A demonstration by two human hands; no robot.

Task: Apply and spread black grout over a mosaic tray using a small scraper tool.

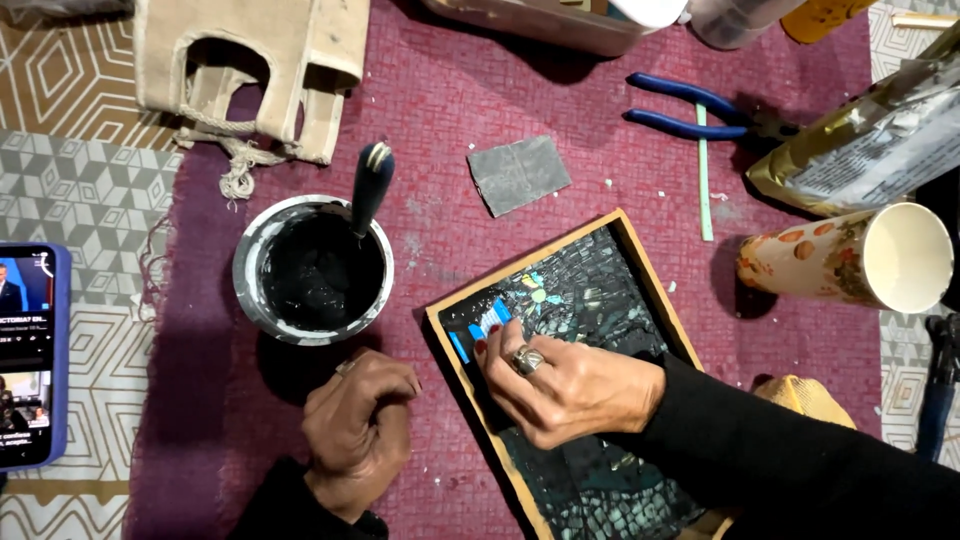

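Note:
A wooden-framed mosaic tray (640, 250) lies tilted on a maroon cloth, its small tiles smeared with black grout. My right hand (565, 385), wearing a ring, rests on the tray with its fingertips pressed on the grout near several blue tiles (487, 325). My left hand (360, 430) lies curled into a loose fist on the cloth just left of the tray, holding nothing that I can see. A round bowl of black grout (312, 268) stands above my left hand, with a dark-handled tool (371, 185) leaning in it.
A grey square of sandpaper (518, 173) lies above the tray. Blue-handled pliers (700, 110) and a thin green stick (704, 180) sit at upper right, beside a paper cup on its side (850, 258) and a foil bag (870, 140). A phone (30, 355) lies at left, a canvas bag (250, 70) at top.

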